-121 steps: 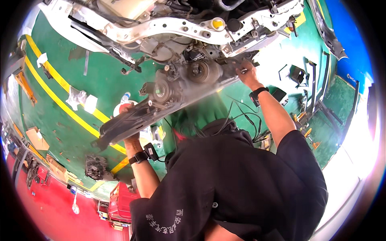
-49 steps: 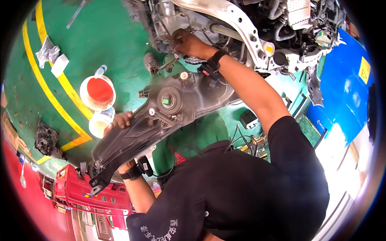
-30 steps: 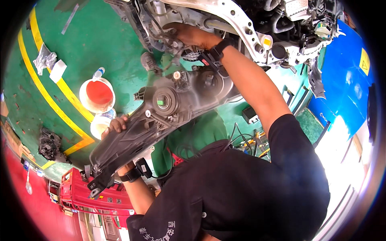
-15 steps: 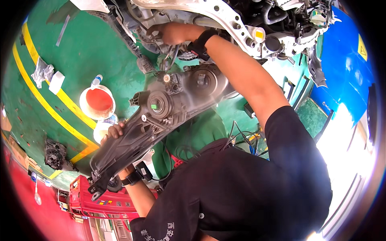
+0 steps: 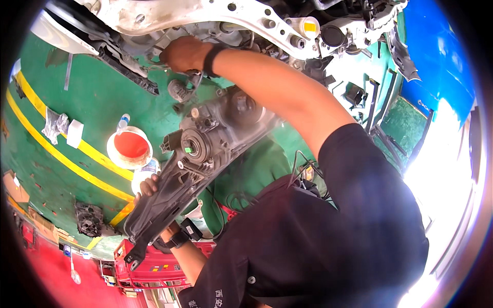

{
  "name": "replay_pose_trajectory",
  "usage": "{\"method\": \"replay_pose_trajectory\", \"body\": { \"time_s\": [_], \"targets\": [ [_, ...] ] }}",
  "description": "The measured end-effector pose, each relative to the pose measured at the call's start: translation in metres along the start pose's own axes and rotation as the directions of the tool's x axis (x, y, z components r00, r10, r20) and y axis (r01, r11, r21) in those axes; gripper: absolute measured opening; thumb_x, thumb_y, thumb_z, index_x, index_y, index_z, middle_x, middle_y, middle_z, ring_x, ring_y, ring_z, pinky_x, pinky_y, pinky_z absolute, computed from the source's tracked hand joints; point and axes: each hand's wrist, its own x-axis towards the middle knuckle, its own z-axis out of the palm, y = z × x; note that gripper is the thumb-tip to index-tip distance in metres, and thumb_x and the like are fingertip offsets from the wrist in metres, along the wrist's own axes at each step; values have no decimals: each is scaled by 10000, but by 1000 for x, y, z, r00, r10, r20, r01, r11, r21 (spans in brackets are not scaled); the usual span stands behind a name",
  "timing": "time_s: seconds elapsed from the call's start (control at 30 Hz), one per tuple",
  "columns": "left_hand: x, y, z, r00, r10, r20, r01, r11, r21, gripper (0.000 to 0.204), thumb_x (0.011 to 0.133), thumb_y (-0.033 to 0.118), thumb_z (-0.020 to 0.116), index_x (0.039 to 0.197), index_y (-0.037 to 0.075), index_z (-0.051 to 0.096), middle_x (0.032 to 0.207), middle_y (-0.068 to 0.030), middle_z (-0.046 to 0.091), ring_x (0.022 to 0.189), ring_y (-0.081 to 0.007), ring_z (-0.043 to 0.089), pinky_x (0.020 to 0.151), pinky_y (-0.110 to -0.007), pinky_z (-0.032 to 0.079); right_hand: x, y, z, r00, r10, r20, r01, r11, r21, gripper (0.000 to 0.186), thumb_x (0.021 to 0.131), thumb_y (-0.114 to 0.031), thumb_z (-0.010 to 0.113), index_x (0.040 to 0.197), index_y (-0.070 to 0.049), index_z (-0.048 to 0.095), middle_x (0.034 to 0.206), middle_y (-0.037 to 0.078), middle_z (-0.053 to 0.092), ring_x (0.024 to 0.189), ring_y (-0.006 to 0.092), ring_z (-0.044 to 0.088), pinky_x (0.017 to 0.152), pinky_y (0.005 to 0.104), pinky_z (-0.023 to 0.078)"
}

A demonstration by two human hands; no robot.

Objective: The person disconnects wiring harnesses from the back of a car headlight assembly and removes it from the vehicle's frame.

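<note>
The left hand [image 5: 149, 186] has its fingers curled over the near end of a dark headlight unit [image 5: 205, 167], gripping its edge. The unit hangs tilted, running from those fingers up and to the right, its back with round caps facing up, its far end passing beneath the right forearm. The right hand [image 5: 186, 54] reaches past the unit into the front of a car, under a white frame bar [image 5: 174, 20]; its fingers are bent, and whether they hold anything cannot be told. Just below them hangs a small wired part [image 5: 194, 81].

Just beyond the left fingers stand a white tub [image 5: 144, 177] and a bucket [image 5: 128, 162] with red inside. Farther left of them a plastic bag [image 5: 54, 124] lies on the green floor [image 5: 49, 169].
</note>
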Motion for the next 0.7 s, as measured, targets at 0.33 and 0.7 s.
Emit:
{"method": "replay_pose_trajectory", "body": {
  "time_s": [0.33,0.7],
  "targets": [
    [2,5,-15,999,7,46,-9,999,38,304,953,340,433,785,89,462,881,-104,445,1084,-281,419,1072,-445,278,-70,13,-38,976,-167,141,-88,289,953,338,891,-276,613,1092,-17,697,937,37,662,838,112,588,736,257,483],
    [11,0,-16,996,42,83,-48,997,60,319,919,357,438,754,88,485,812,-93,474,1019,-261,413,1044,-408,274,-71,2,-57,996,-2,93,-54,806,590,408,771,-326,705,1103,-89,731,1110,124,702,991,285,654,876,387,488]
  ]
}}
